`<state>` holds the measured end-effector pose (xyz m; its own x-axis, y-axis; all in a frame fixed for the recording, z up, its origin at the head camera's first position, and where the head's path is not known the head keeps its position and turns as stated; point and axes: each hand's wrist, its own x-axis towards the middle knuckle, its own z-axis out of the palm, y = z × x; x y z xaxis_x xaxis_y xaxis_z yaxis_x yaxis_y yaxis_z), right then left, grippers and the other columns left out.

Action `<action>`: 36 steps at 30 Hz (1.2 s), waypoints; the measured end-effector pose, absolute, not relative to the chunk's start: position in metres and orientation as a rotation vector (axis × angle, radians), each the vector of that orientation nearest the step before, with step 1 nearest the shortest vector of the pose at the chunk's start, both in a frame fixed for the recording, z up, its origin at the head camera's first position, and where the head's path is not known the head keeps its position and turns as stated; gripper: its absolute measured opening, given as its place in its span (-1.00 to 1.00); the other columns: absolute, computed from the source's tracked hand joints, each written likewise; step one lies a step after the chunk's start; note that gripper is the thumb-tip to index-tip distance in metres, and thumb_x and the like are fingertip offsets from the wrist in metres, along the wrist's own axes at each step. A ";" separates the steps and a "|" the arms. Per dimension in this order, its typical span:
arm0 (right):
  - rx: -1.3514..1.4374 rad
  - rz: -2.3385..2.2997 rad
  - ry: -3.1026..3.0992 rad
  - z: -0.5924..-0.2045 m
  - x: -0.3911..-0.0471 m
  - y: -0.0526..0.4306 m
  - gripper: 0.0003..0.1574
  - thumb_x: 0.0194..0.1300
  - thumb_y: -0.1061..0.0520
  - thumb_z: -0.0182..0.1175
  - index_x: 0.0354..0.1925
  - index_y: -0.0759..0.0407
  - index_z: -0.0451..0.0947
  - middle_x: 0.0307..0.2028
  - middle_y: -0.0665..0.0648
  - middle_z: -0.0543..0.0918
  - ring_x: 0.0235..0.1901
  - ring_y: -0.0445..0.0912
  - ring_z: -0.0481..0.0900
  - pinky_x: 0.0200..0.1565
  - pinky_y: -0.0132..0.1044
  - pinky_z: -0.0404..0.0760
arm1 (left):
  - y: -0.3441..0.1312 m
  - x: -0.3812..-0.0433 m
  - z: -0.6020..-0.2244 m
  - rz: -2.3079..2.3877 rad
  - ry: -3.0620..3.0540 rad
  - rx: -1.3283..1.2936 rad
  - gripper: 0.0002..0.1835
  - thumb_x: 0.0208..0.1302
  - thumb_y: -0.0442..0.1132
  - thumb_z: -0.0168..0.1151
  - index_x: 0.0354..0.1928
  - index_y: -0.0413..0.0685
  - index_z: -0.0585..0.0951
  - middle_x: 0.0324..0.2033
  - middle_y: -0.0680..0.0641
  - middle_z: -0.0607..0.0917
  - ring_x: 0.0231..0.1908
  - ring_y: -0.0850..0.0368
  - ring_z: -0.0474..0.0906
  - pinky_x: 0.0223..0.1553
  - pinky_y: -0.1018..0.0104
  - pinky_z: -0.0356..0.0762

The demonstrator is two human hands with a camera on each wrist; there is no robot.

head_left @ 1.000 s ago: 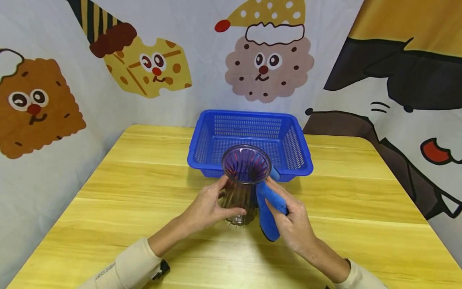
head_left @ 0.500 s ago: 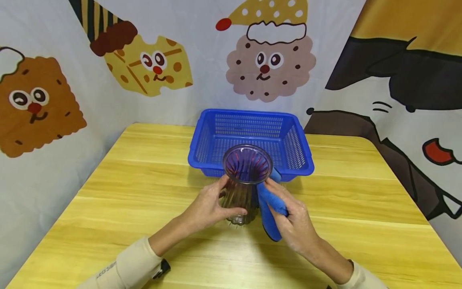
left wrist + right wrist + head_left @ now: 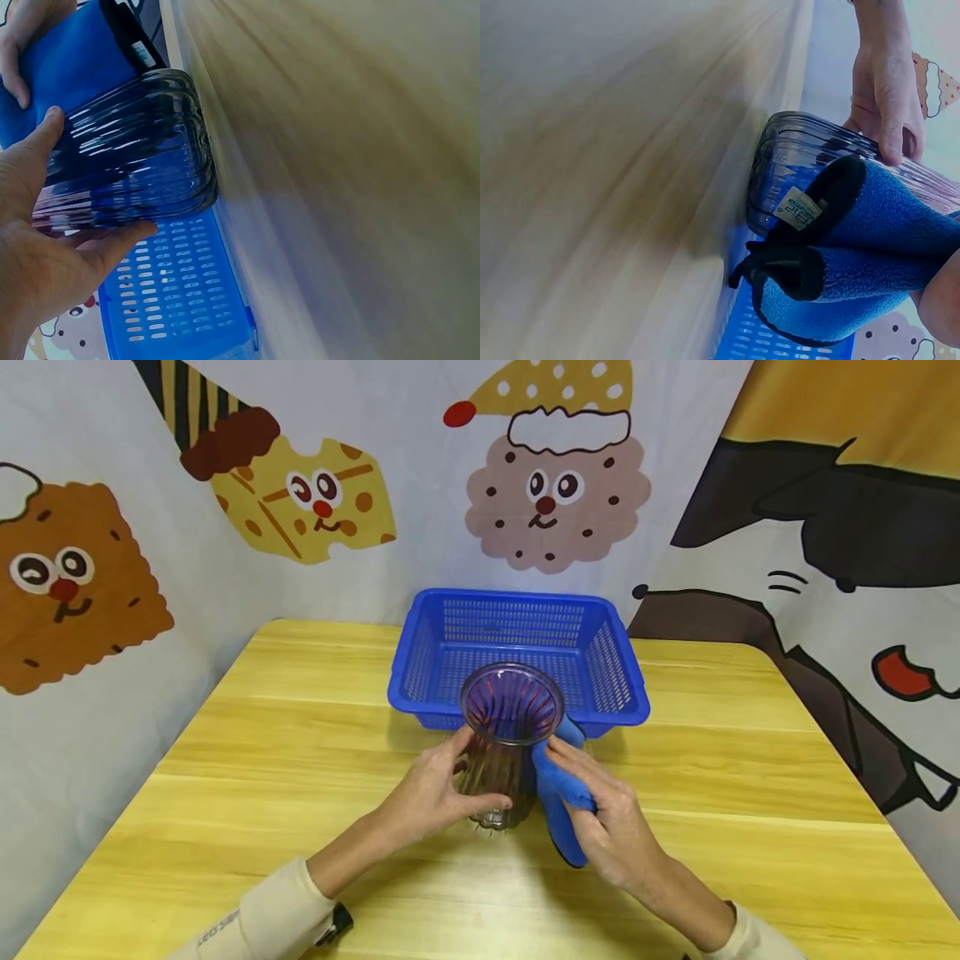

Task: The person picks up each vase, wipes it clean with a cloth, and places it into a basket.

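A ribbed, clear glass vase (image 3: pixel 497 777) with a flared rim stands upright in the head view, tinted purple toward its mouth. My left hand (image 3: pixel 431 787) grips it from the left side, thumb across the front and fingers behind. My right hand (image 3: pixel 617 827) holds a blue fuzzy cloth (image 3: pixel 557 789) with dark edging against the vase's right side, near the rim. Folds of the cloth (image 3: pixel 900 210) hang beside the glass in the right wrist view, with a white label (image 3: pixel 796 208) showing. The vase's base (image 3: pixel 199 142) is close over the table in the left wrist view.
Just behind the vase, a blue perforated plastic basket (image 3: pixel 405 693) sits on the light wooden table (image 3: pixel 285 735). A white cloth backdrop (image 3: pixel 427 527) with cartoon figures surrounds the table's back and sides.
My right hand and the cloth have slid slightly down along the vase's side. The left hand keeps its grip, and the vase stays in place.
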<state>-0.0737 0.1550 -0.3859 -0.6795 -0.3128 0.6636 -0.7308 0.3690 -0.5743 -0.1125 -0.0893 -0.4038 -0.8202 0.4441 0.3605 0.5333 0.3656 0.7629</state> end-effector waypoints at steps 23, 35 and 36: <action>0.902 1.269 -2.216 -0.396 -0.074 0.158 -0.28 0.06 0.66 0.06 0.20 0.37 0.59 0.31 0.22 0.51 0.29 0.17 0.46 0.36 -0.32 0.35 | -0.090 -0.113 -0.401 -1.367 -2.586 -0.887 0.15 0.01 0.01 0.65 0.57 0.04 0.16 0.27 -0.19 0.55 0.18 -0.03 0.55 0.05 0.18 0.67; 0.886 1.271 -2.258 -0.399 -0.071 0.158 -0.22 0.01 0.67 0.03 0.21 0.34 0.59 0.33 0.21 0.50 0.29 0.17 0.45 0.37 -0.34 0.32 | -0.090 -0.113 -0.400 -1.392 -2.582 -0.893 0.14 0.02 0.00 0.64 0.58 0.06 0.15 0.29 -0.18 0.53 0.21 -0.03 0.53 0.06 0.18 0.67; 0.885 1.268 -2.260 -0.399 -0.071 0.158 -0.22 0.02 0.67 0.03 0.21 0.34 0.59 0.33 0.21 0.50 0.29 0.17 0.45 0.37 -0.34 0.32 | -0.090 -0.113 -0.400 -1.396 -2.581 -0.893 0.14 0.03 0.00 0.64 0.58 0.07 0.15 0.29 -0.17 0.53 0.21 -0.02 0.53 0.06 0.18 0.67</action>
